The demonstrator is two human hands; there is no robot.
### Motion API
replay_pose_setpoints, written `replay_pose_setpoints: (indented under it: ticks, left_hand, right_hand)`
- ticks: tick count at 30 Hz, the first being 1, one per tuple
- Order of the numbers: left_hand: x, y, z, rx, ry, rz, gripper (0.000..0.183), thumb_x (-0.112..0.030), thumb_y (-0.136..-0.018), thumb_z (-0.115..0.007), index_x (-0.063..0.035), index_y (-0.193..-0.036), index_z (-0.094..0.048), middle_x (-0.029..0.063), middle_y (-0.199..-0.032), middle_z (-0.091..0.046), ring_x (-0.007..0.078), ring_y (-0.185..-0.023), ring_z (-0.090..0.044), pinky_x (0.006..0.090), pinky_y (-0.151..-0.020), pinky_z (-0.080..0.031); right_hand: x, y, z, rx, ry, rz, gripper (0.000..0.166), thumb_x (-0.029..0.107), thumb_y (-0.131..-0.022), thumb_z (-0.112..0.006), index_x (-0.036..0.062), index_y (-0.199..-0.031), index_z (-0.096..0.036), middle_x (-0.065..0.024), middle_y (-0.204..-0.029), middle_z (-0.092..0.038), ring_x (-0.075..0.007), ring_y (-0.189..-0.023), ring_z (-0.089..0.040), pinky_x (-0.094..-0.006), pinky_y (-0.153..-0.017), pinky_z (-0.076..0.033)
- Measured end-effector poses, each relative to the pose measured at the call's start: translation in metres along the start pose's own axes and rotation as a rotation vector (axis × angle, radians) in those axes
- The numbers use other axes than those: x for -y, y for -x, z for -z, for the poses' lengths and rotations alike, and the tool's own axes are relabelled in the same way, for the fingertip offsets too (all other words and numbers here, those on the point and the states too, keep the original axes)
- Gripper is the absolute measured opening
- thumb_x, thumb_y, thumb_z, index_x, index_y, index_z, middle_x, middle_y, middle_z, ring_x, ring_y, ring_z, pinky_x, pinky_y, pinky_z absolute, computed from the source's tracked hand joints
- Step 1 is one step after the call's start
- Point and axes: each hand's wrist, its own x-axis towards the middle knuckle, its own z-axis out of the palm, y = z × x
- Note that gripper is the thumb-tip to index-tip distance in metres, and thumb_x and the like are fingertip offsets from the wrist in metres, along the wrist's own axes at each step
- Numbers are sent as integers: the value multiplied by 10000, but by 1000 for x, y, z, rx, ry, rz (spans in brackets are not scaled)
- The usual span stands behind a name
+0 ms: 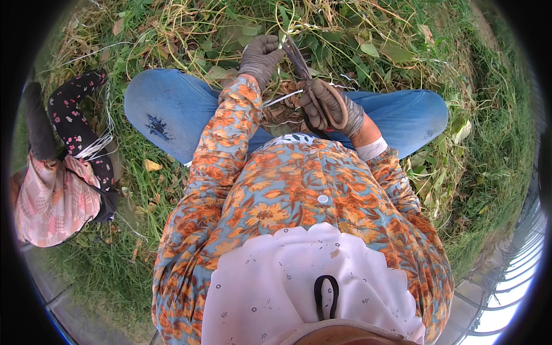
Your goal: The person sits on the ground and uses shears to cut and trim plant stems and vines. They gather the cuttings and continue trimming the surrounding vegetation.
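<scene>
My right hand, in a brown knit glove, grips the looped handles of a pair of metal scissors. The blades point up and away from me. Beside their tips, my gloved left hand pinches a pale string or stem between thumb and fingers. Whether the blades touch it is hard to tell. A white string runs between my two hands, low over the ground. Vines with green and dry leaves lie in front of my crossed legs.
Another person in a pink patterned top sits at the far left, with a bundle of white strings nearby. Grass covers the ground at right. A hooped structure curves along the lower right rim.
</scene>
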Motion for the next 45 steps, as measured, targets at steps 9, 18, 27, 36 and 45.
replay_pose_setpoints:
  ticks: [9, 18, 27, 36, 45]
  left_hand:
    - [-4, 1, 0, -58, -92, -7, 401, -19, -791, -745, 30, -1137, -551, 118, -973, -653, 183, -861, -628, 298, -769, -550]
    - [-3, 1, -1, -80, -240, -26, 383, -17, -772, -763, 11, -1102, -571, 95, -920, -641, 174, -806, -614, 317, -727, -553]
    - [14, -7, -4, -104, -258, -72, 396, 7, -775, -747, 8, -1121, -555, 100, -933, -635, 167, -785, -603, 320, -720, -546]
    - [3, -1, -3, -115, -277, -23, 405, 0, -779, -736, 21, -1137, -546, 113, -948, -642, 173, -791, -614, 316, -715, -551]
    - [3, 1, -5, -133, -239, -22, 415, -28, -780, -756, 24, -1133, -544, 109, -946, -639, 179, -812, -619, 315, -720, -549]
  right_hand:
    - [-11, -9, -1, -26, -149, 4, 506, 617, -886, -562, 153, -1087, -535, -17, -748, -626, -107, -503, -567, -226, -422, -444]
    - [-11, -12, 8, 69, -166, -93, 655, 685, -841, -567, 37, -917, -633, -19, -622, -595, -130, -458, -559, -213, -377, -406]
    - [-7, -6, 1, 71, -194, -118, 522, 598, -884, -584, 175, -1177, -491, -45, -753, -635, -136, -483, -557, -230, -383, -408]
    - [-14, -11, -3, 32, -184, -58, 535, 620, -877, -576, 167, -1153, -509, -43, -747, -627, -128, -498, -561, -232, -395, -415]
    - [-15, -15, -2, 19, -267, -151, 607, 627, -873, -571, 32, -982, -629, -52, -681, -605, -167, -538, -584, -254, -410, -427]
